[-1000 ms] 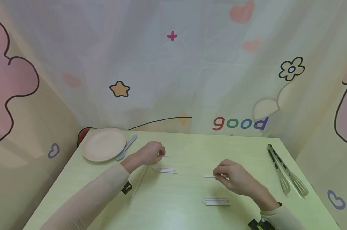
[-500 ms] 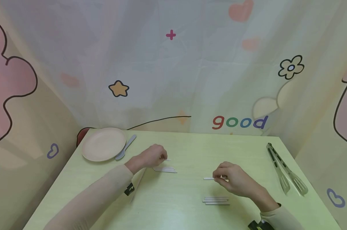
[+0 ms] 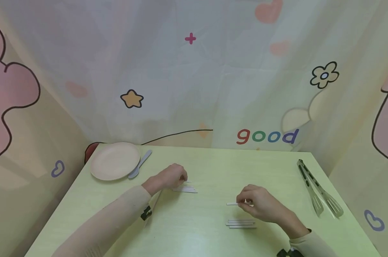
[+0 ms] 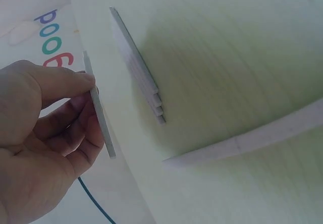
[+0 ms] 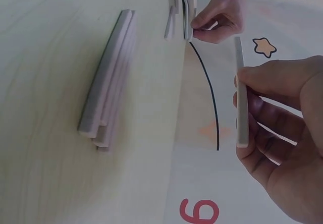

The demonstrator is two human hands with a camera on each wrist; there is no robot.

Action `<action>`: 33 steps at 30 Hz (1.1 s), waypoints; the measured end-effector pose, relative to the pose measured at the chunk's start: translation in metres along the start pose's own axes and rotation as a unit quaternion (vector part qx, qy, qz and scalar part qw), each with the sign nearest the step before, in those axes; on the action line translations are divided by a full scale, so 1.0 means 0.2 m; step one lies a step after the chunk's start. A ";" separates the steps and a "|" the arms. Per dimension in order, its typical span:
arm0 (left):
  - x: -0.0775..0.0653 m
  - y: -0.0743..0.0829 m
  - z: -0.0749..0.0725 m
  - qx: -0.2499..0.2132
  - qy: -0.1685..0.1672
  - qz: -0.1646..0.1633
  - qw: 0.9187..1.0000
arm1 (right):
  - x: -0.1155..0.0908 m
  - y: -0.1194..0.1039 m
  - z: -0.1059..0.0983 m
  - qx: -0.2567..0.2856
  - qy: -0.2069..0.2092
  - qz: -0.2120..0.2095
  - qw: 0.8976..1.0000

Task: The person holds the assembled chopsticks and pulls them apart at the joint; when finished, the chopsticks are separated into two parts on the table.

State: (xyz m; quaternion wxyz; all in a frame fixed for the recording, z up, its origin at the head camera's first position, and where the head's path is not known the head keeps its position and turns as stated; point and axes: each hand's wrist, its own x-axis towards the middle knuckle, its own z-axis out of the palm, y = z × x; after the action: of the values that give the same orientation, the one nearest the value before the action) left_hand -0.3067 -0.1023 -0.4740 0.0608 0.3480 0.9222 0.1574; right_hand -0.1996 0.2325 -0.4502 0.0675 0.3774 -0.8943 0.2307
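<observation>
My left hand [image 3: 169,176] pinches a short, thin white stick [image 4: 104,125] between thumb and fingertips, beyond the left row of similar sticks [image 3: 185,190]. Those sticks lie side by side on the table. A longer pale strip [image 4: 242,142] lies slantwise near them, partly hidden under my left arm in the head view. On the other side, my right hand [image 3: 261,204] pinches another short white stick [image 5: 242,115], held level by thumb and curled fingers. Nearer to me than this hand lies the right group of white sticks [image 3: 241,224], their ends slightly uneven.
A round pale plate [image 3: 115,162] stands at the table's back left, with a grey-blue spoon [image 3: 140,165] against its right edge. Metal tongs [image 3: 317,189] lie along the right side. A printed curtain [image 3: 168,64] hangs behind the pale green table [image 3: 206,232].
Both hands have come slightly nearer to me, each with its stick, towards the sticks lying on the table. The left hand has also shifted a little right.
</observation>
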 end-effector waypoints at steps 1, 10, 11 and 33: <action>0.00 0.00 0.01 0.000 -0.001 -0.001 1.000 | 0.00 0.00 0.00 0.002 -0.002 0.000 1.000; 0.00 0.01 0.03 0.006 -0.003 0.000 1.000 | -0.03 0.02 0.04 0.019 -0.014 0.003 1.000; 0.01 0.01 0.03 0.006 -0.004 -0.002 1.000 | -0.03 0.03 0.04 0.021 -0.015 0.005 1.000; 0.03 -0.01 0.08 -0.008 -0.020 -0.037 0.999 | -0.06 0.04 0.09 0.024 -0.027 0.011 0.999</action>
State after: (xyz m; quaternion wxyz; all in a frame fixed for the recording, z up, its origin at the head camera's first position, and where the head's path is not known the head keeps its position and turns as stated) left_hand -0.3093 -0.0950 -0.4899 0.0877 0.3159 0.9319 0.1551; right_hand -0.1971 0.2364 -0.4733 0.0321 0.3749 -0.8943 0.2423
